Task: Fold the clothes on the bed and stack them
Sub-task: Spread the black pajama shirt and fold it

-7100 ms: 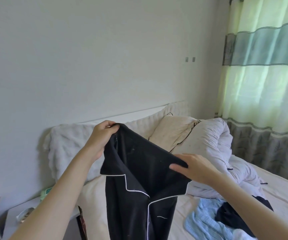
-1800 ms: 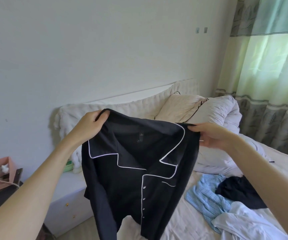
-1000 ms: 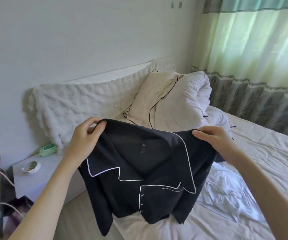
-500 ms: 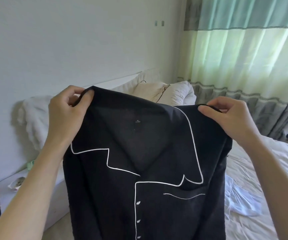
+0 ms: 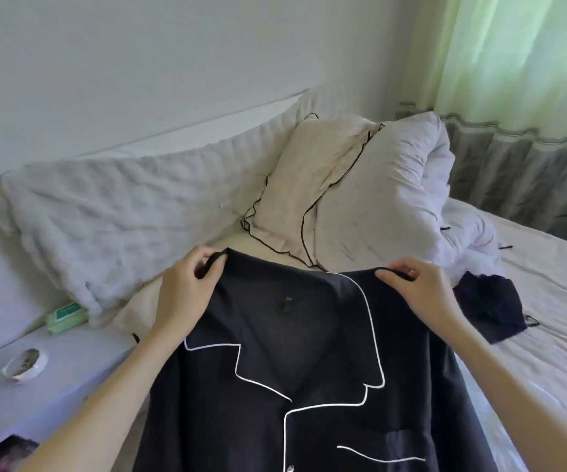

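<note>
Lowered toward the bed (image 5: 547, 335), black shirt (image 5: 309, 386) pinched at shoulders by left hand (image 5: 186, 291) and right hand (image 5: 421, 291); label unreadable.

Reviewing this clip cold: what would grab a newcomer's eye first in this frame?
The black pajama shirt with white piping fills the lower centre, held up by its shoulders, the left hand and right hand each pinching a top corner. Behind it, a cream pillow with black trim leans against a rumpled white duvet at the head of the bed. A dark garment lies on the sheet to the right.
</note>
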Tool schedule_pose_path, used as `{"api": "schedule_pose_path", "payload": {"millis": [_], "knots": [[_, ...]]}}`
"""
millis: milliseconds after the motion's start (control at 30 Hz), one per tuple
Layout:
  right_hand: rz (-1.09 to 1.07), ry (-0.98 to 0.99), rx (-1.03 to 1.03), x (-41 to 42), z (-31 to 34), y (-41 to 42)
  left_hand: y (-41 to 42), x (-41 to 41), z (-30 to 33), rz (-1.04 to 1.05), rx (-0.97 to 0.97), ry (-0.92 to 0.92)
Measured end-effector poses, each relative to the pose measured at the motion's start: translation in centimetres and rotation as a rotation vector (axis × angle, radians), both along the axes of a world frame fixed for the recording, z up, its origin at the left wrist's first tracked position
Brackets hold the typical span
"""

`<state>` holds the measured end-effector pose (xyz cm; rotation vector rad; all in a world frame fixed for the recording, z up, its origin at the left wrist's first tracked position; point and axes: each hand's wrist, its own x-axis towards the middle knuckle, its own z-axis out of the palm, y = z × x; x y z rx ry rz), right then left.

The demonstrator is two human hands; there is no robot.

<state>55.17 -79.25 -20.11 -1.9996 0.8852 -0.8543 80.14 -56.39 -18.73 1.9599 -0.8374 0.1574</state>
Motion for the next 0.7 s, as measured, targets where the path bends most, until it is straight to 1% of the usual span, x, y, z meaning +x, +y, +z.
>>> {"api": "schedule_pose_path", "payload": {"millis": [133, 300, 433, 567, 633, 700], "knots": [[-0.031, 0.108, 0.015, 7.6, -8.6, -7.5, -7.9, 6.8, -7.2, 0.029, 0.156, 0.021], [-0.072, 0.222, 0.037, 14.2, -18.6, -14.8, -15.7, 12.7, -17.1, 0.074, 0.274, 0.059], [-0.097, 0.355, 0.104, 16.5, -25.6, -18.6, -19.8, 14.9, -23.9, 0.097, 0.411, 0.074], [-0.098, 0.499, 0.212, 17.4, -32.4, -21.0, -22.9, 15.7, -29.6, 0.071, 0.578, 0.049], [-0.143, 0.572, 0.189, 17.8, -34.9, -20.9, -24.0, 15.9, -32.0, 0.057, 0.656, 0.032], [-0.196, 0.577, 0.105, 18.3, -36.3, -20.1, -25.1, 16.1, -34.1, 0.023, 0.740, 0.049]]}}
